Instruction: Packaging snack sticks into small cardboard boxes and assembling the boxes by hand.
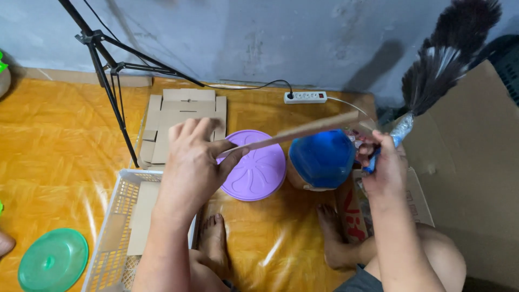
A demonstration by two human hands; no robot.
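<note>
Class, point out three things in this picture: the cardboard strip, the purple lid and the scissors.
cardboard strip [303, 131], head view, middle of the strip's long face.
purple lid [258, 176], head view, centre of its patterned top.
scissors [370, 165], head view, blue handle showing in the right hand [385, 162].

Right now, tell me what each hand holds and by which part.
Left hand pinches the cardboard strip at its near end; right hand grips blue-handled scissors by the handles.
</note>
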